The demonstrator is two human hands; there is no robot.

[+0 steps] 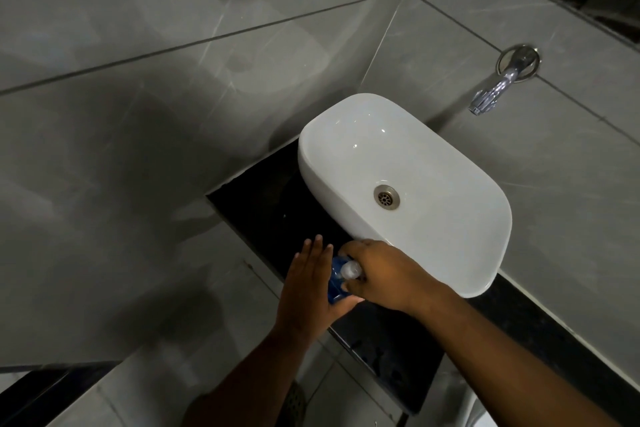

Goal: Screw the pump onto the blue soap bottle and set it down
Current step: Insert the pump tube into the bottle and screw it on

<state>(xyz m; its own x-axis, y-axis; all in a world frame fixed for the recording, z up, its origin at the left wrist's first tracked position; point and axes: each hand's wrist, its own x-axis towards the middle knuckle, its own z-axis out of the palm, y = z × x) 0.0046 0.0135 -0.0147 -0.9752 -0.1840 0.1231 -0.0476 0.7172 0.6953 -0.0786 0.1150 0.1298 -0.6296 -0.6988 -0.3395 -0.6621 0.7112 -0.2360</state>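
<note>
head view: left hand [311, 282], fingers straight, palm pressed flat against small blue plastic soap bottle [335, 282] over black counter [273, 204]; right hand [377, 274] curled, fingers pinching white pump [350, 269] on top.

No readable text anywhere: blue bottle [335, 282] shows no legible label, nothing printed on sink [433, 246].

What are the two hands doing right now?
Left hand: fingers open, flat against the bottle.
Right hand: shut on the pump.
</note>
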